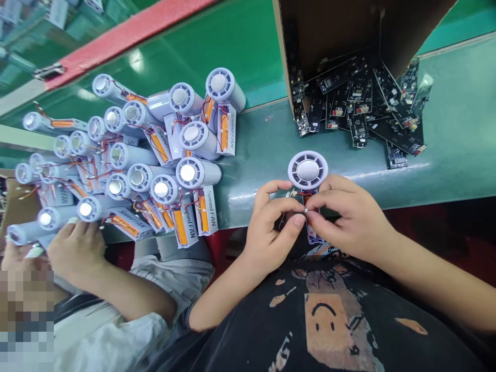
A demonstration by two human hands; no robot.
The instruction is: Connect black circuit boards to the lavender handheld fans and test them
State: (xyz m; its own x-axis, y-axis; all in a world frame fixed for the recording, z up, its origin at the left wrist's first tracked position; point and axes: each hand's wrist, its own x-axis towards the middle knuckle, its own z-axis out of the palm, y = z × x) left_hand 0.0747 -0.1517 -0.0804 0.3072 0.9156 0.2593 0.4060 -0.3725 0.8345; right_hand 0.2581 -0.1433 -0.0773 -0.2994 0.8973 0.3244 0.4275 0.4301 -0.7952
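Right in front of me a handheld fan [308,170] points its round lavender grille and silver hub upward, its narrow handle running down between my hands. Red and dark wires come out below the grille. A tiny white wire connector [306,210] sits between the pinched fingertips of my left hand [267,225] and my right hand [349,214]. Another small pale plug [291,193] shows by my left index finger. My fingers hide most of the handle's inside, so how the wires join is not visible.
Many fan units [189,173] with orange batteries crowd the green bench [256,170] on the left. A cardboard box [284,57] at the back spills black circuit boards [358,103]. At lower left a co-worker's hand [77,245] touches a fan.
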